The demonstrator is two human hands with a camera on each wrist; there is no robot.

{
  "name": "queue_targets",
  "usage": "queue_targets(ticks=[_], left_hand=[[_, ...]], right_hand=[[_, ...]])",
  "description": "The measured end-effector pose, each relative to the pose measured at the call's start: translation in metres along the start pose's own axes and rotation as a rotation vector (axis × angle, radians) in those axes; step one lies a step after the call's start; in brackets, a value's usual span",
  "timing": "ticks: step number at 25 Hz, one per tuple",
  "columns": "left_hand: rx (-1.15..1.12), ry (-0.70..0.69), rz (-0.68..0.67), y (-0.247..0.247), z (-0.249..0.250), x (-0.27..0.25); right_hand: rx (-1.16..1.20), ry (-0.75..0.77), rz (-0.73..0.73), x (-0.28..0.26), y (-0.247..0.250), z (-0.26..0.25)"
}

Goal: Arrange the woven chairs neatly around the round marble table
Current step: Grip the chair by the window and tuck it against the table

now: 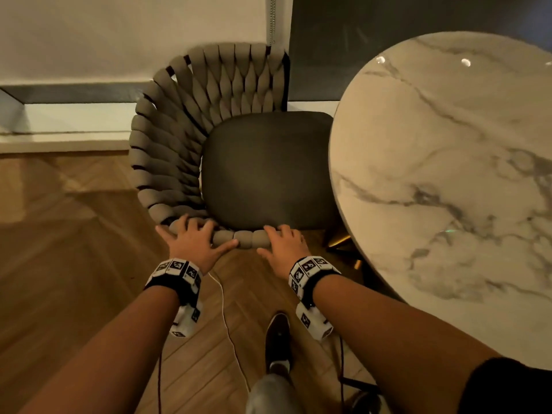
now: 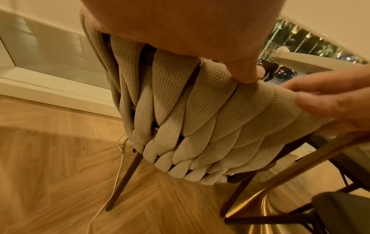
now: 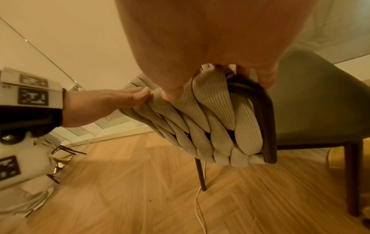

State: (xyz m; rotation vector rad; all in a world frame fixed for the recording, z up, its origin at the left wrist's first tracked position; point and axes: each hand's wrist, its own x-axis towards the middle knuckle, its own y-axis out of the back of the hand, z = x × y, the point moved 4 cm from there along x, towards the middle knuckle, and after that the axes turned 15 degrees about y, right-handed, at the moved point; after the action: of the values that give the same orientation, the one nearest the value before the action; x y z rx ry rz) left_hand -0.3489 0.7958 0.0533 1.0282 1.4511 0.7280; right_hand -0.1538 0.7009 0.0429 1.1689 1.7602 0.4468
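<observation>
A woven chair (image 1: 185,138) with grey-beige braided straps and a dark seat cushion (image 1: 265,171) stands beside the round marble table (image 1: 448,174), its seat edge tucked slightly under the tabletop. Both hands are on the chair's near woven rim. My left hand (image 1: 194,237) holds the rim with fingers spread over the top and thumb along the outer side. My right hand (image 1: 283,243) grips the rim a little to the right, fingers over the top. The left wrist view shows the woven straps (image 2: 190,126) and the right wrist view the chair's outer straps (image 3: 216,123) and dark legs.
A white cable (image 1: 227,318) trails over the herringbone wood floor under the chair. My shoe (image 1: 277,339) is just behind the chair. A low white window ledge (image 1: 59,138) runs along the wall on the left. The table's gold base (image 2: 260,210) and another dark seat (image 2: 340,210) lie to the right.
</observation>
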Motion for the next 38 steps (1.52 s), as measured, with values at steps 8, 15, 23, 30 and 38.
queue_targets(ticks=[8,15,23,30,38], left_hand=[[-0.064,-0.048,0.018,0.002,0.005,0.022],[-0.048,-0.038,0.013,0.013,0.003,0.037],[-0.040,-0.018,-0.045,0.013,0.004,0.033],[-0.068,0.017,-0.120,0.012,0.005,0.018],[-0.064,0.038,-0.171,0.005,0.007,0.000]], right_hand=[[0.046,-0.063,-0.045,0.030,0.004,0.006],[0.144,-0.091,-0.105,0.037,0.021,0.013],[0.231,-0.198,-0.042,0.030,0.018,0.017],[0.301,-0.211,0.017,0.017,0.012,0.017],[0.271,-0.199,0.001,-0.004,0.000,0.019]])
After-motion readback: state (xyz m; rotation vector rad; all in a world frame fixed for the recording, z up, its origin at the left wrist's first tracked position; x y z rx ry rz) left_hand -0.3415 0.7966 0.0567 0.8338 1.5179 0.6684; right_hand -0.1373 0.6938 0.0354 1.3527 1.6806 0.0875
